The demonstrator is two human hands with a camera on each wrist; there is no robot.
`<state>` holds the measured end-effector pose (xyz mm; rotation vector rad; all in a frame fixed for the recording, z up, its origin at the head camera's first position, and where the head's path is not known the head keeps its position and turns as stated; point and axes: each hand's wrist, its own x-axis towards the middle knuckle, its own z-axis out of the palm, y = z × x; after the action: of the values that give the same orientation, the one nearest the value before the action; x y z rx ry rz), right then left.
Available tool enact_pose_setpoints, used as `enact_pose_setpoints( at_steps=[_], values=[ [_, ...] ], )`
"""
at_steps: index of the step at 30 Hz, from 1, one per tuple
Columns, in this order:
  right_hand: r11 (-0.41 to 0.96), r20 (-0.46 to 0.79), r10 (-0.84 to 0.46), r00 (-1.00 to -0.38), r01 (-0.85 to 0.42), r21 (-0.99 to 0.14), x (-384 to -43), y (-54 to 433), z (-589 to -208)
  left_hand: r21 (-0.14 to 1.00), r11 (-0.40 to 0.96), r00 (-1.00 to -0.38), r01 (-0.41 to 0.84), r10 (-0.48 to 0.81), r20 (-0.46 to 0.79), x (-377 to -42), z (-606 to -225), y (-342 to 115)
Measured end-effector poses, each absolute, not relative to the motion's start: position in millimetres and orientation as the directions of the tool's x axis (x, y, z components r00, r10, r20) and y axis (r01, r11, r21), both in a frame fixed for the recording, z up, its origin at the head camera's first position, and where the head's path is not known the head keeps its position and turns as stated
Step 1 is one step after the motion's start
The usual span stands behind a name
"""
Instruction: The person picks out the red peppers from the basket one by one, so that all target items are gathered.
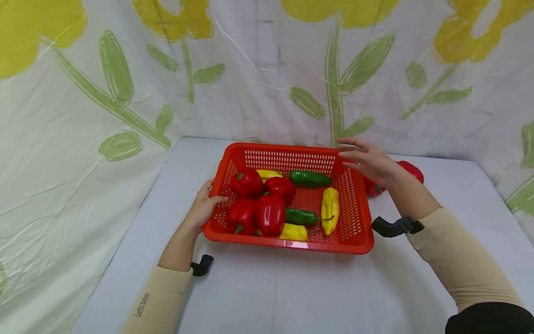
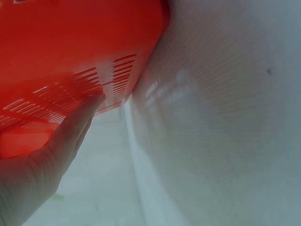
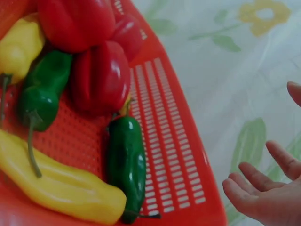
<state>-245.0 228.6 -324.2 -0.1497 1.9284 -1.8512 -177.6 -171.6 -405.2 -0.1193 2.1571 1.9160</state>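
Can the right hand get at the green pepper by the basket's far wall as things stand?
Probably yes. The right hand hovers open over the basket's far right corner; the green pepper lies uncovered on top, nothing between.

A red slotted plastic basket [image 1: 354, 232] is sitting level on the table, holding red, green and yellow peppers [image 1: 271, 213] lying loosely together.
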Motion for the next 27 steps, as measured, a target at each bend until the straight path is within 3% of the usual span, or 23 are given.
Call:
enact_pose_setpoints(
  at_steps=[9,27],
  values=[
    [0.239,-0.277,-0.466,-0.84,0.183,-0.954,-244.2,198.3,-322.8,0.966,0.117,-0.964,-0.23,0.108,-0.242,-177.8,-406.5,-171.8],
    [0.398,-0.354,-0.6,-0.717,0.117,-0.91,-247.3,140.9,-328.8,0.97,0.108,-0.967,-0.219,0.112,-0.231,-178.3,-406.6,-169.7]
  ],
)
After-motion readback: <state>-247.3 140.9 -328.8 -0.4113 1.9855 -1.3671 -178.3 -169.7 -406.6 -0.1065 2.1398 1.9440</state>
